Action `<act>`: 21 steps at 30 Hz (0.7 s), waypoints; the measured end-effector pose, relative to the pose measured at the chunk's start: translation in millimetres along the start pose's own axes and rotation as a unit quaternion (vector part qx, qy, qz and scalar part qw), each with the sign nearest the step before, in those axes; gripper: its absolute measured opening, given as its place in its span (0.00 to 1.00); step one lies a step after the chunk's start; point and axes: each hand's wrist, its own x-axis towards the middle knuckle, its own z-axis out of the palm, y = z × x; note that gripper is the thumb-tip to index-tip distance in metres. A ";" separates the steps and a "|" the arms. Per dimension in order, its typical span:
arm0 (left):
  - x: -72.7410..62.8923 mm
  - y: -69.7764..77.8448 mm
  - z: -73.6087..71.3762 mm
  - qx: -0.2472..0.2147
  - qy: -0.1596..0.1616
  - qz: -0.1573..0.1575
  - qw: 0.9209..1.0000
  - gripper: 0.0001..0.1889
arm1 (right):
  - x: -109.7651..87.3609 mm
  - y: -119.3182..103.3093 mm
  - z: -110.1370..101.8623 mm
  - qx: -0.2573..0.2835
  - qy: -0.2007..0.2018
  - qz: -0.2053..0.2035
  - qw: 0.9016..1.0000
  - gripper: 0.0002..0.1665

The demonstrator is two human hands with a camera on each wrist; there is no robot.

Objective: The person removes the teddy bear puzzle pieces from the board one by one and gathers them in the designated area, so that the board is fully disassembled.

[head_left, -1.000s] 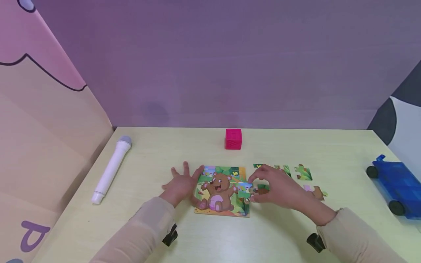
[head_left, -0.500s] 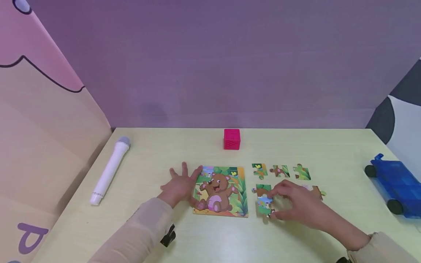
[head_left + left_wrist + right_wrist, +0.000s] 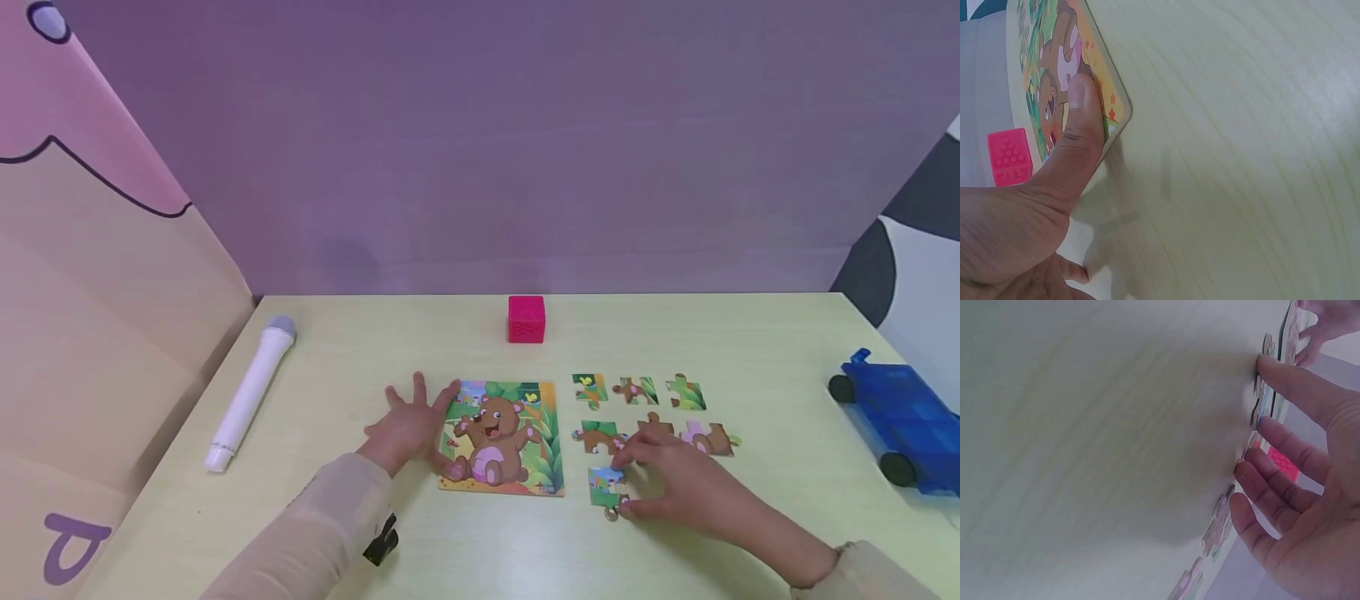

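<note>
My left hand [image 3: 408,427] lies with fingers spread at the left edge of a square bear puzzle board [image 3: 553,450]. In the left wrist view its thumb [image 3: 1077,125] rests on the board's picture, near a corner. My right hand [image 3: 686,479] holds a blue-and-green jigsaw piece [image 3: 602,483] at its right side between thumb and index finger, low at the table. This piece is just below a brown-and-green jigsaw piece [image 3: 598,437]. In the right wrist view the other fingers are loosely bent, and the held piece is seen nearly edge-on.
Several more jigsaw pieces lie in two rows right of the board, among them a leafy one [image 3: 687,393] and a pink-brown one [image 3: 711,438]. A pink cube [image 3: 527,320] stands behind, a white toy microphone [image 3: 251,396] at left, a blue toy vehicle [image 3: 903,425] at right.
My right hand has carried the blue-and-green piece from the board's right edge rightward and toward me, below the second row of pieces. The left hand keeps its place on the board.
</note>
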 end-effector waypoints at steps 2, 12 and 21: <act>0.2 -0.3 0.3 -0.001 -0.001 -0.002 1.000 0.64 | 0.4 -0.2 0.2 -0.003 -0.002 0.001 1.000 0.23; 0.3 -1.1 -0.3 0.005 0.000 0.000 1.000 0.64 | 14.1 -2.9 -13.2 0.004 -0.007 -0.024 1.000 0.22; 0.8 -1.4 0.4 -0.014 -0.001 -0.001 1.000 0.63 | 49.4 -29.8 -15.3 0.083 -0.036 -0.068 0.994 0.17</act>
